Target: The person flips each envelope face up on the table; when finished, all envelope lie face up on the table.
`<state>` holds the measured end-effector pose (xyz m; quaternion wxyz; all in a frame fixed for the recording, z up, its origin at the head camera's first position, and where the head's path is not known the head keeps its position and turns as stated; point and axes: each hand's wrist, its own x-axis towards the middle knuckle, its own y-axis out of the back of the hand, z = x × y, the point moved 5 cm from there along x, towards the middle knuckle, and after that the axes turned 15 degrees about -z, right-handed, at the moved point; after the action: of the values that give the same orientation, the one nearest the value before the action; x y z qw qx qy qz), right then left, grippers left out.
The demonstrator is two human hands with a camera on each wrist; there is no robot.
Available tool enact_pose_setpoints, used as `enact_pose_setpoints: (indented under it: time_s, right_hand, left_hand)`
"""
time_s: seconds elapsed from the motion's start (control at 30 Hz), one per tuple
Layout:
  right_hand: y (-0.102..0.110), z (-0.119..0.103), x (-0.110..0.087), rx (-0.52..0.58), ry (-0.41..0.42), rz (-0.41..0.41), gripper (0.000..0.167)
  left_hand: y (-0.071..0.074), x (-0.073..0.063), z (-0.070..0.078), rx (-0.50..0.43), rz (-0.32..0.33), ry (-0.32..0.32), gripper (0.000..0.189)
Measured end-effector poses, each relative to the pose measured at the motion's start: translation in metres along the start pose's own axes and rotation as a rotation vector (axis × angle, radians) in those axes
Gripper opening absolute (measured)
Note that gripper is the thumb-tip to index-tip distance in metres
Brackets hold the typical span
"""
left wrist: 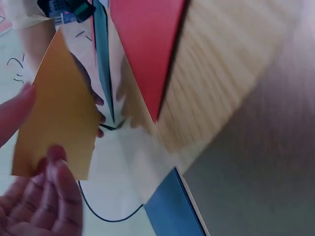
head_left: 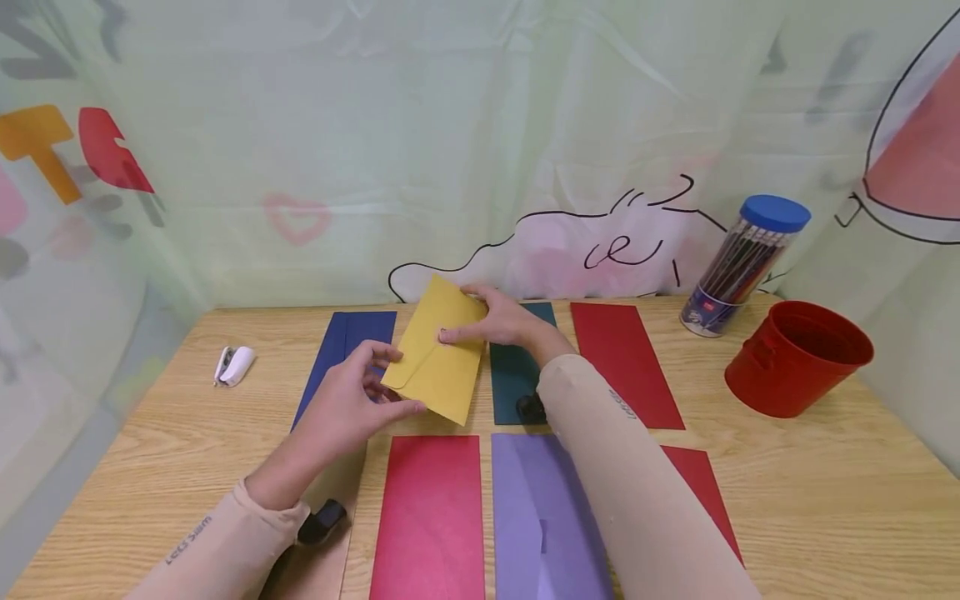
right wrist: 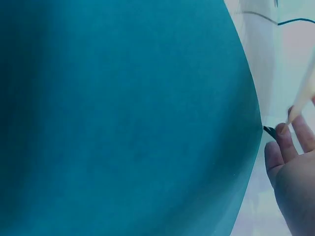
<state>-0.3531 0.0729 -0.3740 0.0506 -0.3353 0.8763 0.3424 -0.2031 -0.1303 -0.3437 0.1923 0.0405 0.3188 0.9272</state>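
A yellow envelope is held up above the table, tilted. My right hand grips its upper right side, the thumb on the flap side and the other fingers mostly hidden behind. Around the lower left corner curls my left hand, its fingers at the left edge and the thumb by the bottom edge. In the left wrist view, fingertips of that hand lie against the envelope's plain back. A teal envelope fills most of the right wrist view, with the right hand at the edge.
Under the arms lie a blue envelope, red one, pink one, purple one and brown one. A red bucket and pencil tub stand right; a small white stapler-like gadget lies left.
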Motion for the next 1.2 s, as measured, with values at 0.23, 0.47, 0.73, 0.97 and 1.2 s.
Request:
enact_pose_setpoints:
  time_s: [0.23,0.47,0.73,0.97,1.2]
  right_hand:
    - [-0.004,-0.002,0.01,-0.19,-0.023,-0.019,0.102]
    - [-0.011,-0.01,0.016,-0.376,-0.123,-0.063,0.096]
    - [-0.016,-0.015,0.017,-0.47,-0.171,-0.081,0.096]
    - [-0.018,-0.013,0.015,-0.455,-0.169,-0.077,0.093]
    - [-0.02,-0.014,0.015,-0.464,-0.176,-0.071,0.091]
  left_hand:
    - [-0.008,0.007,-0.007,0.257,-0.09,0.154,0.072]
    - [-0.02,0.014,-0.011,0.384,-0.146,0.196,0.068]
    - [-0.022,0.018,-0.017,0.403,-0.178,0.237,0.068]
    - [-0.02,0.021,-0.015,0.458,-0.204,0.261,0.068]
    - [-0.018,0.023,-0.015,0.472,-0.227,0.283,0.066]
